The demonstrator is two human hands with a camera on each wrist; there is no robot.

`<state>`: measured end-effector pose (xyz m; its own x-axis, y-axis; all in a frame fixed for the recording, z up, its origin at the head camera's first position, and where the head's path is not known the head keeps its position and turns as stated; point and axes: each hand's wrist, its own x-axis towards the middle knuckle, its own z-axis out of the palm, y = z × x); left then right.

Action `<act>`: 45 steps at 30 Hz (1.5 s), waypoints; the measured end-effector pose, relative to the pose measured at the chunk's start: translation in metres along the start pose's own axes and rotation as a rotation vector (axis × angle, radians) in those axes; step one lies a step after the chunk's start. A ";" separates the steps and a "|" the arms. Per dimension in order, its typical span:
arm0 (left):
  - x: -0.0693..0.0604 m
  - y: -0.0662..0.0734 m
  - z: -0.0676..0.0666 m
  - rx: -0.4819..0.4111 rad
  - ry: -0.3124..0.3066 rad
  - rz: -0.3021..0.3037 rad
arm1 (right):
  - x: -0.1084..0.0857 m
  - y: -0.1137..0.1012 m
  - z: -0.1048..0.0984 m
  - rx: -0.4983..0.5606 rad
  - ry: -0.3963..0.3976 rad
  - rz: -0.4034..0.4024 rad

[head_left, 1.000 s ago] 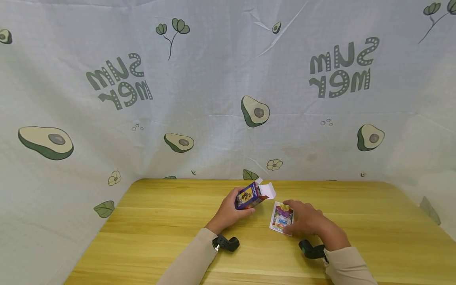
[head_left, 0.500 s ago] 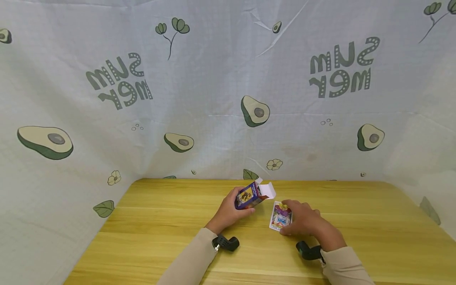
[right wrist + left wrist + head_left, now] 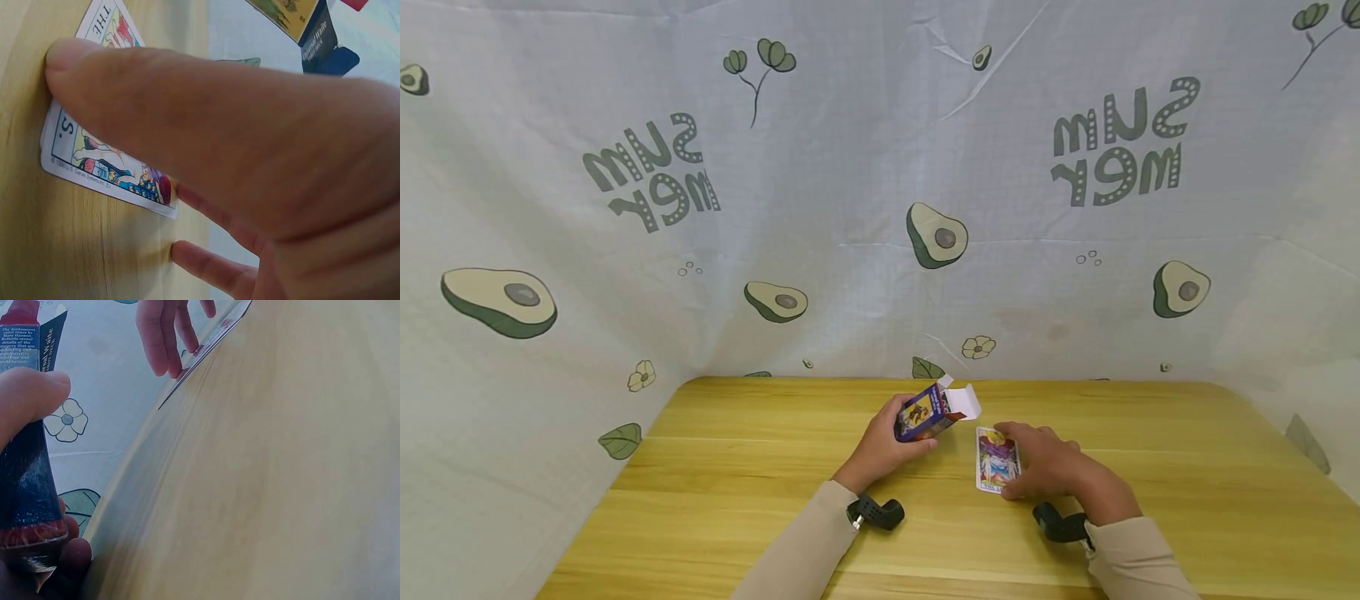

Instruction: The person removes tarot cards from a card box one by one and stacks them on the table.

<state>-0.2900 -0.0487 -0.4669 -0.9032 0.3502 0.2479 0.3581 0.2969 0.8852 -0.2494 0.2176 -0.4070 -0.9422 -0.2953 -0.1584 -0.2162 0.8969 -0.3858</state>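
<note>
In the head view my left hand grips a dark blue and red tarot card box, tilted, with its white end flap folded out toward the right. The left wrist view has the thumb across the box's printed back. My right hand holds a tarot card face up, low over or on the table, thumb at its bottom edge and fingertips at the top. Up close, in the right wrist view, the thumb covers the middle of the card; "THE" and a final "S." show. Whether more cards lie beneath is unclear.
Both hands are over a yellow wood-grain table. A pale cloth printed with avocados and flowers hangs behind it and along the sides. Each wrist carries a black camera.
The right hand shifts a little left, then back right, carrying the card along. The card turns from slanted to nearly straight. The left hand and box stay in place.
</note>
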 end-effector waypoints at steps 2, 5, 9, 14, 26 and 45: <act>0.000 0.000 0.000 0.007 0.004 0.001 | 0.000 0.000 0.000 0.004 0.000 -0.004; -0.001 0.000 0.000 0.005 0.008 0.008 | 0.000 0.000 -0.001 0.008 0.000 -0.004; -0.001 0.000 0.001 0.007 0.008 0.007 | -0.001 0.000 -0.001 0.016 0.005 -0.005; 0.000 0.000 0.000 0.006 0.000 -0.001 | -0.002 0.000 -0.001 0.026 0.013 -0.007; -0.003 0.008 -0.001 0.000 -0.004 0.000 | -0.002 -0.002 -0.002 0.036 0.021 -0.019; -0.001 0.003 -0.001 0.011 -0.013 0.017 | -0.009 -0.010 -0.024 0.279 0.152 -0.214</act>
<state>-0.2881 -0.0493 -0.4638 -0.8940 0.3665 0.2579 0.3762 0.3009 0.8763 -0.2453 0.2189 -0.3800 -0.9150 -0.3951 0.0814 -0.3540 0.6896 -0.6318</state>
